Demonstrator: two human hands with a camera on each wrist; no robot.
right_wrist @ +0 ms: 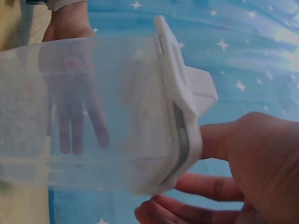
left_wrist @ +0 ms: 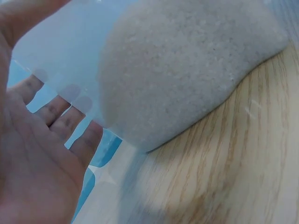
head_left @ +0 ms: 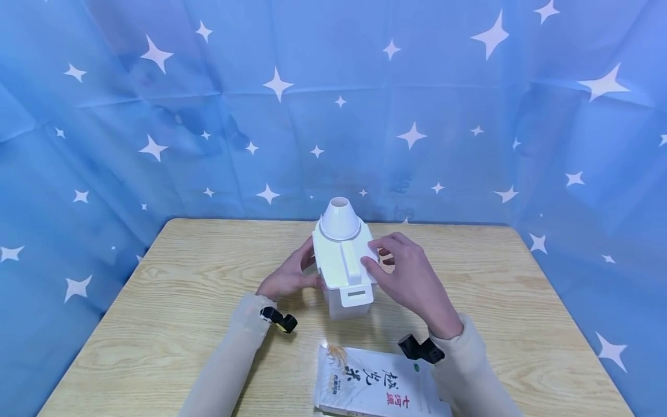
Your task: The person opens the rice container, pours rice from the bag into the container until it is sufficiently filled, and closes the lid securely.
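Observation:
A translucent rice container (head_left: 346,310) stands upright on the table, under a white lid (head_left: 329,260). On the lid sit a white cone-shaped piece (head_left: 340,221) and a raised strip. Rice (left_wrist: 187,65) fills its lower part in the left wrist view. My left hand (head_left: 289,277) holds the container's left side, thumb towards me and fingertips against the far part. My right hand (head_left: 411,278) pinches the lid's right edge, thumb on top and fingers by the rim. In the right wrist view, a gap shows along part of the lid's edge.
A white printed rice bag (head_left: 375,382) lies flat near the table's front, partly under my right forearm. The wooden table (head_left: 172,301) ends at a blue star-patterned curtain (head_left: 333,116) behind and at both sides.

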